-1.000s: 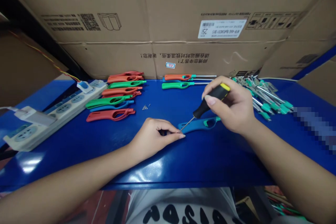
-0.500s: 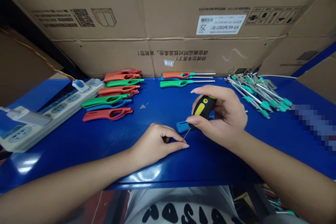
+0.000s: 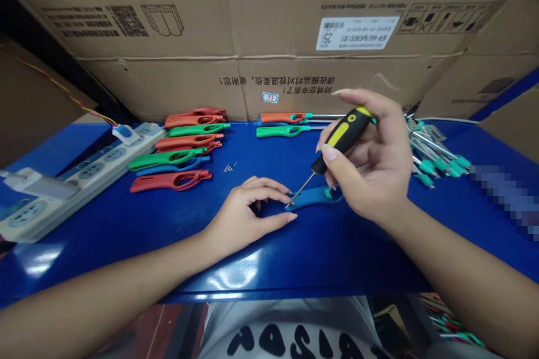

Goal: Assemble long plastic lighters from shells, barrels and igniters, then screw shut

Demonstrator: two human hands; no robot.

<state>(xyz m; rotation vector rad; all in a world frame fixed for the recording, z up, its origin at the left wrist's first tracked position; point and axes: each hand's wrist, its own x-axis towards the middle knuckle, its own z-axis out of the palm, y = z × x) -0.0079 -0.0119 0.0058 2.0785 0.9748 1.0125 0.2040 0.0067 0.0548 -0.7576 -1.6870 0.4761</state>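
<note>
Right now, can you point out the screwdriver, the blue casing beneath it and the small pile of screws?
Screwdriver (image 3: 346, 134): head view, on its handle.
Blue casing (image 3: 310, 197): head view, middle of its body.
Screw pile (image 3: 228, 168): head view, centre of the cluster.

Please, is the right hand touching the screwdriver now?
Touching: the head view shows the right hand holding the screwdriver, with the thumb against its black-and-yellow handle.

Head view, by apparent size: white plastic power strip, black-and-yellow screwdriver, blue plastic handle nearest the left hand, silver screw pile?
1. Power strip
2. Screwdriver
3. Blue handle, visible part only
4. Screw pile
</note>
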